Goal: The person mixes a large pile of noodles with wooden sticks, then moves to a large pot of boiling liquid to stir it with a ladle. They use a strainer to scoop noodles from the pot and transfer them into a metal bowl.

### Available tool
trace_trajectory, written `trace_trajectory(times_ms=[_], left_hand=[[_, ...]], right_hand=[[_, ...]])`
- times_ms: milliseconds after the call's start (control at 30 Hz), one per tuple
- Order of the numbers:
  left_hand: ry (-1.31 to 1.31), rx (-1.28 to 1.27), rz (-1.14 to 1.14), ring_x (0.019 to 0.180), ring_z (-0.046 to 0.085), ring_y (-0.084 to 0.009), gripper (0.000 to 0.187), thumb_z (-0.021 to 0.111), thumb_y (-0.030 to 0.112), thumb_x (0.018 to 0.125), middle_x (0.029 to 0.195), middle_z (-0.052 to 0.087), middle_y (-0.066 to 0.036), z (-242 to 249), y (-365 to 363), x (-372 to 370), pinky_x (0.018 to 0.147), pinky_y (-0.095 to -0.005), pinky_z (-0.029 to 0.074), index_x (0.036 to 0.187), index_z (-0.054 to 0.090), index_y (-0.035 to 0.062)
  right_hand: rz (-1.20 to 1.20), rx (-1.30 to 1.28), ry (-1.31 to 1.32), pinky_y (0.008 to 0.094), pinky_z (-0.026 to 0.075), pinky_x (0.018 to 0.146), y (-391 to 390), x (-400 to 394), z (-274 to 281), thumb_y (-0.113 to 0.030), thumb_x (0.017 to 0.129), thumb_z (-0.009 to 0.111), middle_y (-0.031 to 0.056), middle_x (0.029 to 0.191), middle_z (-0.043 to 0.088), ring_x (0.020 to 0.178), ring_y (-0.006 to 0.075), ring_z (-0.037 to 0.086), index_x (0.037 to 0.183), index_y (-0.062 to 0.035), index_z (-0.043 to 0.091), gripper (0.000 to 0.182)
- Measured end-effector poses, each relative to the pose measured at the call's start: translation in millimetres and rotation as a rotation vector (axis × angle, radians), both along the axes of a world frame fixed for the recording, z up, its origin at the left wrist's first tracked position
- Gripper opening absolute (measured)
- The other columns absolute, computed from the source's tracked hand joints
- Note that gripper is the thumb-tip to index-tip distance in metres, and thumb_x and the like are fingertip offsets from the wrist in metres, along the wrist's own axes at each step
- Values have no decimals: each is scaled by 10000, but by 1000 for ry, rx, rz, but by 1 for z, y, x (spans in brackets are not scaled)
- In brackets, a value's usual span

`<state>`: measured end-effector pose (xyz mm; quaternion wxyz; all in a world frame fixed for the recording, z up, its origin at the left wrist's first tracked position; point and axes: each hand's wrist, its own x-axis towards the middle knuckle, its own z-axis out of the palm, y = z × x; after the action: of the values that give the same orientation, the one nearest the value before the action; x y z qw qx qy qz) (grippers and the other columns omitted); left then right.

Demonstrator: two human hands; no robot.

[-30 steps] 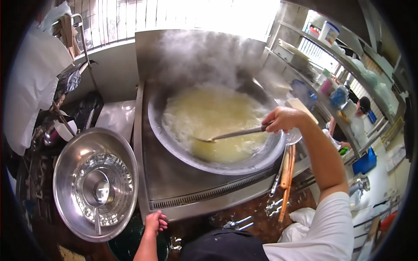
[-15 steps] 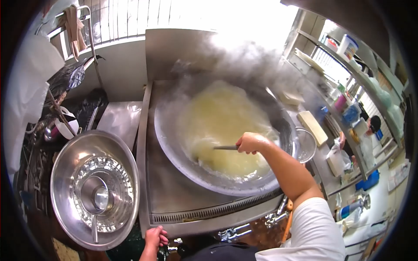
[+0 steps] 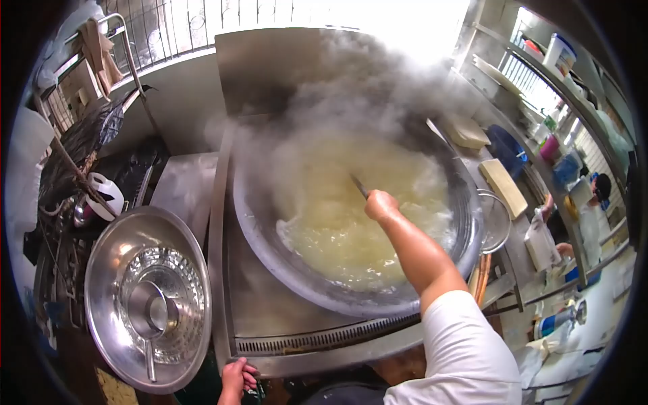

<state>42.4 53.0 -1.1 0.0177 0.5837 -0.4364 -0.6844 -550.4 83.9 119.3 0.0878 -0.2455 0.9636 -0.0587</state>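
My right hand [image 3: 382, 205] is closed round a slim dark utensil [image 3: 360, 187], stretched out over a wide metal wok [image 3: 270, 244]. The utensil's far end is lost in the steam and liquid, so its kind does not show. Cloudy yellowish liquid [image 3: 337, 236] churns in the wok, with bubbles along the near side. Down at the front left corner of the stove [image 3: 290, 363], my left hand [image 3: 237, 378] has its fingers curled in. Whether anything is inside them is hidden.
Left of the stove stands a large steel basin [image 3: 101, 283] with a long-handled ladle [image 3: 151, 317] in it. A round strainer [image 3: 496, 223] and a pale block [image 3: 503, 187] lie at right. Thick steam covers the back. Hands of another person [image 3: 564, 250] show at far right.
My right hand has moved away from me with the utensil, which now points forward instead of left. The liquid bubbles more along the near side. My left hand stays by the stove corner.
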Motion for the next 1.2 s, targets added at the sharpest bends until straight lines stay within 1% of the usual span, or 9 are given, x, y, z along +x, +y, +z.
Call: trace_trajectory(times_ms=[100, 167, 300, 500, 700, 867, 1000, 1167, 1200], left_hand=[[-2, 1, 2, 325, 521, -216, 459, 468, 349, 926, 465, 550, -124, 2, -1, -3, 281, -275, 378, 710, 601, -34], [27, 11, -12, 338, 529, -214, 443, 473, 349, 924, 477, 556, -119, 2, -2, -5, 290, -277, 379, 730, 607, -26], [25, 0, -71, 375, 551, -203, 407, 482, 355, 920, 517, 577, -104, -1, -2, -3, 321, -273, 383, 781, 617, -3], [109, -18, -116, 416, 583, -203, 401, 491, 367, 924, 568, 612, -121, -7, -4, -1, 342, -270, 409, 832, 608, -5], [135, -34, -143, 419, 585, -206, 389, 486, 359, 920, 570, 613, -119, -6, -4, -1, 346, -277, 407, 849, 613, -2], [103, -5, -122, 411, 583, -208, 372, 495, 340, 913, 563, 613, -121, -4, -2, -2, 348, -278, 407, 834, 622, 0], [99, 0, -99, 406, 590, -204, 376, 501, 324, 920, 551, 616, -128, -3, 0, -1, 330, -263, 406, 794, 615, -11], [71, -14, -30, 373, 571, -206, 396, 508, 319, 919, 512, 598, -129, -9, 6, 0, 317, -266, 404, 741, 611, -19], [69, -17, -14, 358, 556, -207, 407, 506, 320, 915, 498, 586, -128, -6, 7, -1, 309, -269, 401, 727, 610, -26]], right_hand=[[84, 135, -73, 392, 508, 859, 40, 22, 48, -112, 802, 561, 127, 1088, 665, 1054, 290, 623, 1078, -127, 675, 298], [203, 179, -6, 399, 527, 797, 69, 29, 84, -112, 793, 568, 119, 1018, 686, 931, 293, 663, 1050, -108, 680, 280], [195, 15, -203, 327, 529, 540, 129, 65, 189, -195, 773, 663, 82, 770, 686, 584, 181, 634, 1084, -72, 671, 334], [198, 32, -304, 246, 461, 461, 174, 125, 271, -253, 770, 691, 32, 715, 652, 541, 104, 560, 1104, -99, 682, 368], [202, 120, -517, 210, 352, 388, 153, 158, 249, -300, 855, 641, -20, 707, 638, 457, 55, 464, 1213, -174, 626, 379], [141, 131, -647, 220, 336, 388, 109, 144, 193, -289, 873, 614, -26, 688, 614, 447, 50, 436, 1255, -209, 591, 391], [166, 119, -535, 260, 430, 448, 61, 120, 138, -241, 787, 616, 2, 668, 613, 498, 107, 523, 1153, -182, 654, 373], [280, 171, -386, 331, 507, 505, -7, 56, 91, -193, 799, 602, 91, 703, 643, 554, 186, 618, 1012, -87, 680, 250], [242, 161, -381, 295, 503, 474, -19, 35, 80, -195, 767, 616, 45, 657, 626, 537, 140, 573, 1014, -132, 698, 269]])
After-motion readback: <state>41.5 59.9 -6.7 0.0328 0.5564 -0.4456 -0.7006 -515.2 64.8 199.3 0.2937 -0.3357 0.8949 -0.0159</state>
